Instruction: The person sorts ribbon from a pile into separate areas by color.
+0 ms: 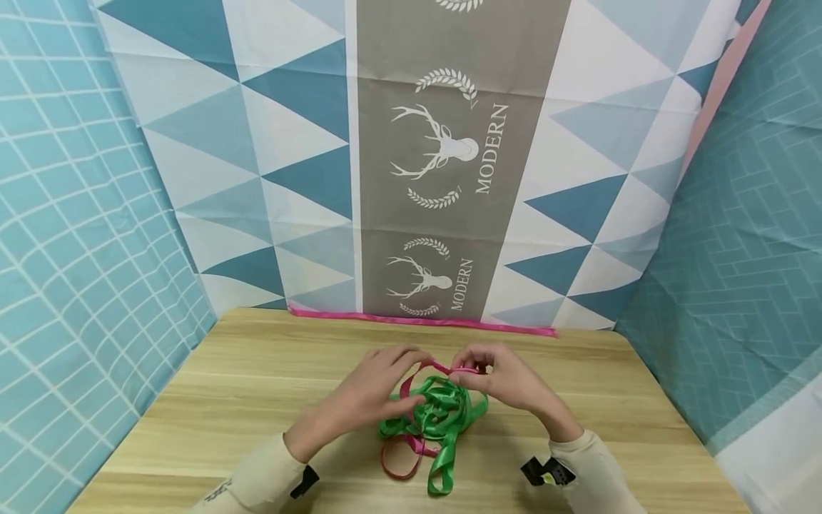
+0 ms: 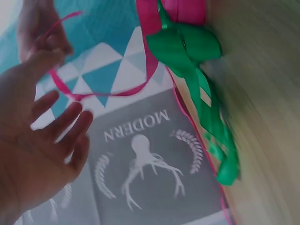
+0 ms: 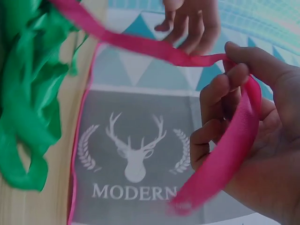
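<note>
A tangled heap of shiny green ribbon (image 1: 444, 408) lies on the table in the head view, mixed with a pink ribbon (image 1: 439, 366). My right hand (image 3: 262, 122) pinches the pink ribbon between thumb and index finger above the heap, and its loose end (image 3: 211, 176) hangs past the palm. From that pinch the ribbon runs slackly down into the heap. My left hand (image 1: 369, 394) is over the heap's left side with its fingers spread. In the left wrist view its fingers (image 2: 63, 122) are loosely bent beside the pink ribbon, not wrapped round it.
Another pink strip (image 1: 420, 320) lies straight along the back edge of the wooden table (image 1: 257, 371). A patterned cloth (image 1: 295, 178) with deer heads hangs behind it, and blue cloths stand at both sides. A pink loop (image 1: 399, 477) spreads at the heap's near side.
</note>
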Demonstrator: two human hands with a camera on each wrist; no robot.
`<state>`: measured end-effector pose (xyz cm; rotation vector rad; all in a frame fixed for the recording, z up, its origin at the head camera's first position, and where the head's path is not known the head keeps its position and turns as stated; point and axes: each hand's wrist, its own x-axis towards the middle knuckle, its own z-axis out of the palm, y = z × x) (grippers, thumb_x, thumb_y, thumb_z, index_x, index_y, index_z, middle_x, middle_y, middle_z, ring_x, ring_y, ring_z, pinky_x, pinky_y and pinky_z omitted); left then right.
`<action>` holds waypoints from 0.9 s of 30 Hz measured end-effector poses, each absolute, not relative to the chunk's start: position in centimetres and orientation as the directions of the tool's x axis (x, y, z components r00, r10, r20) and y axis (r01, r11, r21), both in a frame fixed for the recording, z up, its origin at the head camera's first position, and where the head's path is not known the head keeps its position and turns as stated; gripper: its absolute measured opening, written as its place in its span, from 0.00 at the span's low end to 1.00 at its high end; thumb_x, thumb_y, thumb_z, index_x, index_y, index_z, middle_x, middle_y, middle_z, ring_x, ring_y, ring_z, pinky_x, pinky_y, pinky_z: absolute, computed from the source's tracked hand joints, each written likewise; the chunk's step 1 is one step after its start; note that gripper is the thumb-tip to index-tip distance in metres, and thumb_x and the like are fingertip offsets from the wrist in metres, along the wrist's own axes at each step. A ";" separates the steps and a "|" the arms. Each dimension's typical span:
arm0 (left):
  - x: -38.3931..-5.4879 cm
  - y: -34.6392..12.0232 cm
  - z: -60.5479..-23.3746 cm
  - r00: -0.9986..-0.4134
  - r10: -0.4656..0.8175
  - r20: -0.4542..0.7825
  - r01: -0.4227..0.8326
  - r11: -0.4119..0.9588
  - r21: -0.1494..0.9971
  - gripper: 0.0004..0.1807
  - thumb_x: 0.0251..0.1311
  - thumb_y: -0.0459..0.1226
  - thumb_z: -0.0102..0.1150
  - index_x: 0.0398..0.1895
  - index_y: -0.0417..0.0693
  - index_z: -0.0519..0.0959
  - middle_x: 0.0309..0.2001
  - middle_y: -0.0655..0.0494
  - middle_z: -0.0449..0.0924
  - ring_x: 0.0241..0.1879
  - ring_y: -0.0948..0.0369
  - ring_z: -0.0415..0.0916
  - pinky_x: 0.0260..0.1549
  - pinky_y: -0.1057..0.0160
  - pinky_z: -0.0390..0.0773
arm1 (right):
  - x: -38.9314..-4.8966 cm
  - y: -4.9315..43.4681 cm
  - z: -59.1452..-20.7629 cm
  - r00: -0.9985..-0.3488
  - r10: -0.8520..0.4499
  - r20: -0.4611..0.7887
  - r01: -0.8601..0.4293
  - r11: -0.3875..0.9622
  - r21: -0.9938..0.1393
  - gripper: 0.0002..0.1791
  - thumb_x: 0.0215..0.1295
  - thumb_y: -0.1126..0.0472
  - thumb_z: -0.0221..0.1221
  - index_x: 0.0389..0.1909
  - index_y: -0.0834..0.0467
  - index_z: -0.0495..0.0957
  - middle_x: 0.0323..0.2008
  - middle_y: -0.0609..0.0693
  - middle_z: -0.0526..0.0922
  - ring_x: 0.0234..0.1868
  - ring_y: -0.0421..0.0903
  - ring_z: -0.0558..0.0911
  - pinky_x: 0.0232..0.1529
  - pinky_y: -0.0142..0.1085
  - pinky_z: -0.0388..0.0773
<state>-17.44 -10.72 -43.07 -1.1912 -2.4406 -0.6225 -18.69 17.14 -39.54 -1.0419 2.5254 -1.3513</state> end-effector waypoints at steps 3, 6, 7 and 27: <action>-17.2 -9.5 -42.7 -0.553 0.601 0.577 0.794 0.590 0.147 0.33 0.62 0.50 0.71 0.69 0.55 0.71 0.63 0.53 0.72 0.62 0.57 0.69 0.52 0.47 0.70 | -18.5 16.9 -38.8 -0.773 -0.597 0.215 -0.495 0.355 -0.793 0.04 0.71 0.52 0.65 0.40 0.47 0.85 0.31 0.48 0.82 0.32 0.48 0.77 0.33 0.39 0.76; -17.3 -8.5 -42.5 -0.526 0.549 0.650 0.798 0.584 0.152 0.30 0.61 0.48 0.72 0.64 0.53 0.74 0.61 0.50 0.73 0.60 0.55 0.70 0.52 0.46 0.68 | -18.7 16.5 -38.5 -0.775 -0.595 0.214 -0.486 0.345 -0.803 0.04 0.71 0.52 0.65 0.40 0.47 0.85 0.32 0.50 0.83 0.33 0.48 0.78 0.35 0.39 0.77; -17.3 -8.3 -42.5 -0.515 0.535 0.670 0.804 0.572 0.161 0.27 0.62 0.47 0.72 0.62 0.53 0.76 0.60 0.50 0.73 0.60 0.55 0.70 0.53 0.46 0.68 | -18.8 16.4 -38.4 -0.774 -0.596 0.214 -0.485 0.340 -0.806 0.04 0.71 0.53 0.66 0.40 0.47 0.85 0.32 0.50 0.83 0.32 0.48 0.78 0.34 0.39 0.77; -18.1 -9.9 -42.1 -0.770 0.525 0.362 0.516 0.179 0.838 0.14 0.80 0.43 0.48 0.55 0.54 0.83 0.34 0.53 0.83 0.31 0.57 0.79 0.24 0.64 0.73 | -20.6 18.3 -39.0 -0.864 -0.393 0.314 -0.374 0.086 -0.923 0.12 0.73 0.58 0.63 0.43 0.65 0.81 0.38 0.65 0.79 0.30 0.72 0.77 0.45 0.48 0.80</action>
